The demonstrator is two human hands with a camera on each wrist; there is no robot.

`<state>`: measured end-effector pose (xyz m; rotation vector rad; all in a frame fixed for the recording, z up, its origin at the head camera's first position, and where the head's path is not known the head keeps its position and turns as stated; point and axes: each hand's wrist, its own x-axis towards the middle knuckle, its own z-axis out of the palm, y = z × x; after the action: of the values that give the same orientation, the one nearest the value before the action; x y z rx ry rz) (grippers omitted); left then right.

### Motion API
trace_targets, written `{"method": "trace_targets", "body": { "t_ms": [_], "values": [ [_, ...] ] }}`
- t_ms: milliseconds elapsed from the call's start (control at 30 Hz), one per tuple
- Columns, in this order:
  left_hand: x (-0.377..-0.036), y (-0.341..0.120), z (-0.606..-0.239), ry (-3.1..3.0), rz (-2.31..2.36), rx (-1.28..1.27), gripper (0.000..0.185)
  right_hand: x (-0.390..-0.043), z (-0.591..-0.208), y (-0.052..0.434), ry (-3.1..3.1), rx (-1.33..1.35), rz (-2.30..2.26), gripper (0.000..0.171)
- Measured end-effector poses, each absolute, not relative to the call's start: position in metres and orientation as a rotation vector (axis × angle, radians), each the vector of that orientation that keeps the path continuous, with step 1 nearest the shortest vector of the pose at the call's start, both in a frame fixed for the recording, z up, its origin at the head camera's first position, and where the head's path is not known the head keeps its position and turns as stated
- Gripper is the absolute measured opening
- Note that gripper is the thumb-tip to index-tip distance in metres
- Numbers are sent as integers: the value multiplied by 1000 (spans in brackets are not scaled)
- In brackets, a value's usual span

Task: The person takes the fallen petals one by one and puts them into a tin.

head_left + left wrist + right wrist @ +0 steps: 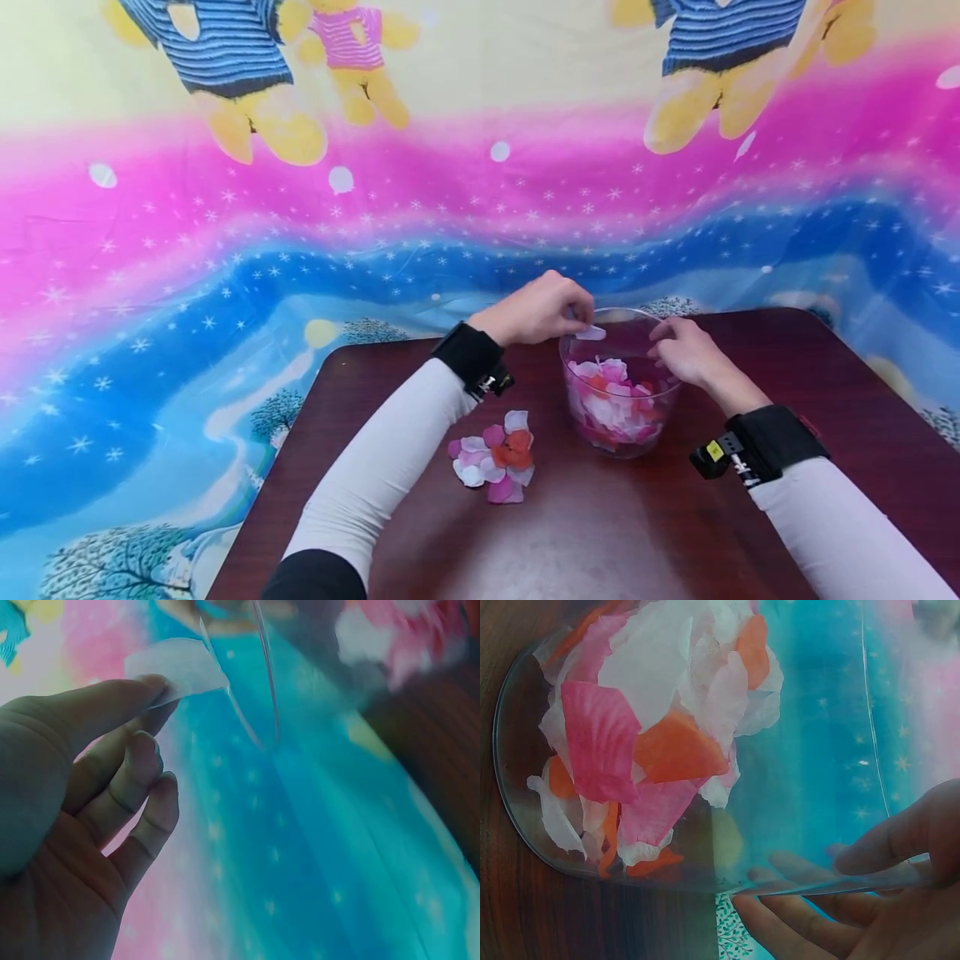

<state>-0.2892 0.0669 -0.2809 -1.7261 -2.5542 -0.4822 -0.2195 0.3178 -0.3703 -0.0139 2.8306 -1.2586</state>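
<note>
A clear plastic bowl (567,367) stands upright toward the back of the table, partly filled with pink, white and orange-red artificial petals (645,667). At its left rim my left hand (534,310) pinches a pale petal (176,669) between thumb and forefinger; the other fingers are loosely bent. On the opposite side, my right hand (688,352) grips the bowl's upper wall, with the thumb (885,844) on one face and the fingers on the other. A small heap of loose petals (495,458) lies on the table, left of the bowl.
The dark reddish wooden table (585,542) has rounded back corners. Right behind it hangs a colourful printed cloth (480,208) with bears and snowflakes. Each wrist carries a black strap with a small camera (712,457).
</note>
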Motion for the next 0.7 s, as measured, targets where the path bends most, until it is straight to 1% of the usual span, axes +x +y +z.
{"method": "trace_targets", "body": {
  "t_ms": [133,267,467,700],
  "values": [
    [-285,94,-291,-2566,-410,-1784,7,-221,-372,316,2828,2,-1255,43],
    [-285,110,-303,-2575,-344,-1821,6,-223,-372,314,2829,6,-1253,43],
    [-288,119,-313,-2560,-332,-1857,7,-224,-371,315,2838,0,-1254,43],
    [-289,120,-310,-2549,-364,-1862,6,-224,-372,320,2842,19,-1253,44]
  ]
}}
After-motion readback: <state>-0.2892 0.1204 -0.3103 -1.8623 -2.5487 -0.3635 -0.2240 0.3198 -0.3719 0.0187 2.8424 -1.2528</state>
